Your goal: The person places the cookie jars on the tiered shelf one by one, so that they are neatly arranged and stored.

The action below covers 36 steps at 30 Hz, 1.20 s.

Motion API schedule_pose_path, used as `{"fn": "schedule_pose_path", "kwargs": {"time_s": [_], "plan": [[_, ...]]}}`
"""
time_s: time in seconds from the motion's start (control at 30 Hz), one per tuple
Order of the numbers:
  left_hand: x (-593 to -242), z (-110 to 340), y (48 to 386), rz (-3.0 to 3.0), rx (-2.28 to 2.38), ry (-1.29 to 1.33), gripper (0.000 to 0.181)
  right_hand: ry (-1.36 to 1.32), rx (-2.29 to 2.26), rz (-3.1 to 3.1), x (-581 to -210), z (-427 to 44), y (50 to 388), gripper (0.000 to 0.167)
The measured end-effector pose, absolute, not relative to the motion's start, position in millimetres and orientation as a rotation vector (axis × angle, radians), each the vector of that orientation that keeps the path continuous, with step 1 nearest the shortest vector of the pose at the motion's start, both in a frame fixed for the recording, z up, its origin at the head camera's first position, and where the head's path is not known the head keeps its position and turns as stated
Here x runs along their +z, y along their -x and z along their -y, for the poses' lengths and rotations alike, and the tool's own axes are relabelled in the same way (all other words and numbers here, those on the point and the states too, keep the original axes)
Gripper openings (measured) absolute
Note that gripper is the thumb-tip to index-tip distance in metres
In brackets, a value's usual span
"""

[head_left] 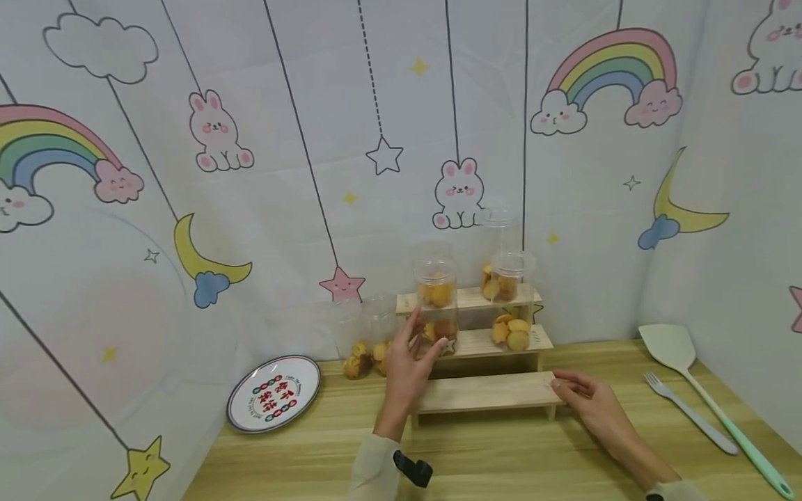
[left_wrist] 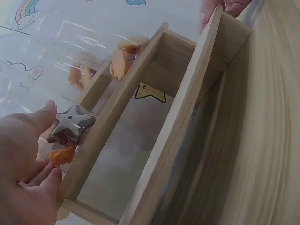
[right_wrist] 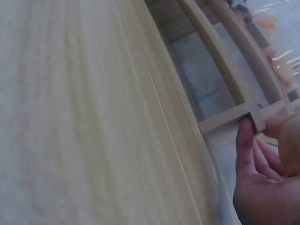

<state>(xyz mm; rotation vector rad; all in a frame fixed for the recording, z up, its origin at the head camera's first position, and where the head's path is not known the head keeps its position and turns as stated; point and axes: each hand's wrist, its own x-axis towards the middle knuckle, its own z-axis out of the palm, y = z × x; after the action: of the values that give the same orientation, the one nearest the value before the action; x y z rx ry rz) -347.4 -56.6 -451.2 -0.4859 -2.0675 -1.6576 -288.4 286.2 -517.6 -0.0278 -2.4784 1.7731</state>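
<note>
A three-step wooden rack (head_left: 489, 393) stands against the backdrop. My left hand (head_left: 406, 358) grips the lower part of a clear jar (head_left: 438, 327) at the middle step's left end; in the left wrist view, the fingers of that hand (left_wrist: 28, 164) lie round the jar beside a star-marked piece (left_wrist: 71, 123) and an orange piece. My right hand (head_left: 595, 414) pinches the right end of the lowest step; the right wrist view shows this hand (right_wrist: 267, 173) with fingertips on the board's end (right_wrist: 255, 117). Another jar (head_left: 512, 306) stands at the middle step's right.
On the top step are jars with yellow-orange pieces (head_left: 435, 291) (head_left: 499, 284). Two more jars (head_left: 356, 348) (head_left: 381, 334) stand left of the rack. A white plate (head_left: 272, 393) leans at the left. A fork (head_left: 692, 414) and a spatula (head_left: 720, 410) lie at the right.
</note>
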Motion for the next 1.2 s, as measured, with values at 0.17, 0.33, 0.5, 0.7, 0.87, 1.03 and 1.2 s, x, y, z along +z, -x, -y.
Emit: {"fn": "schedule_pose_path", "kwargs": {"time_s": [0.17,0.33,0.5,0.7,0.87,1.03,1.2], "plan": [[-451,59,345,2.051,-1.689,0.448,0.075,0.042,1.779,2.471,-518,-287,288,0.063],[-449,77,345,1.982,-1.673,0.419,0.063,0.046,1.774,2.474,-518,-287,288,0.063],[-451,114,347,1.949,-1.567,0.385,0.056,0.05,1.768,2.492,-518,-287,289,0.064],[-459,158,354,1.882,-1.409,0.186,0.046,0.058,1.777,2.498,-517,-288,289,0.066],[-476,180,366,1.904,-1.403,-0.028,0.058,0.049,1.789,2.481,-518,-289,289,0.064],[-491,189,375,2.04,-1.561,-0.087,0.074,0.04,1.782,2.479,-519,-290,289,0.064],[-497,190,383,2.132,-1.64,-0.042,0.085,0.036,1.789,2.47,-521,-289,291,0.062]]}}
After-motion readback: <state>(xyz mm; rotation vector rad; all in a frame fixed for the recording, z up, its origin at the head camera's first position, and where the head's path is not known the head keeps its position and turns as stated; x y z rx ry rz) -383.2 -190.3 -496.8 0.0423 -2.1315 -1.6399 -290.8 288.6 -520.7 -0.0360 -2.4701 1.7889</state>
